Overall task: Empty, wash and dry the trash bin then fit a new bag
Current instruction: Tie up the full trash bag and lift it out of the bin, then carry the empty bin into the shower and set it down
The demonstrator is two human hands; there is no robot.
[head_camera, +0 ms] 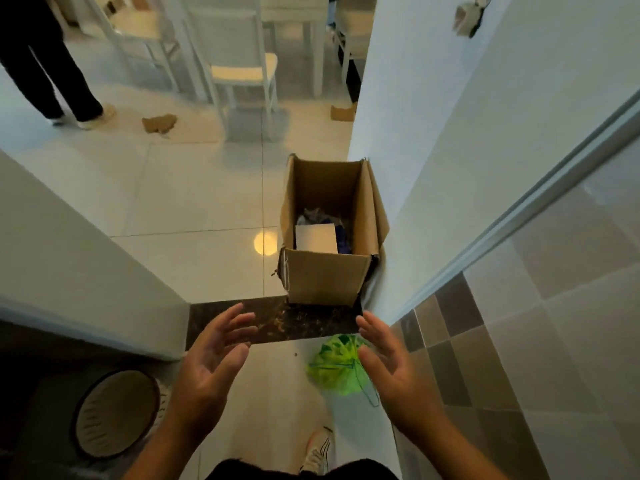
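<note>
An open cardboard box (pixel 329 278) stands on the tiled floor against the wall corner, just past a dark stone threshold (pixel 277 322). Inside it lie a white card and crumpled dark and grey rubbish (pixel 323 223). My left hand (pixel 214 351) and my right hand (pixel 388 358) are both held out in front of me, palms facing each other, fingers spread, holding nothing. They hover short of the box, apart from it. A bright green mesh bundle with a cord (pixel 337 367) lies on the floor just left of my right hand.
A white wall corner (pixel 374 133) rises right of the box, with a tiled wall further right. A round mat (pixel 117 414) lies at lower left. White chairs (pixel 239 64) and a table stand beyond. Another person's legs (pixel 52 71) are at far left. Cardboard scraps (pixel 159 123) lie on the floor.
</note>
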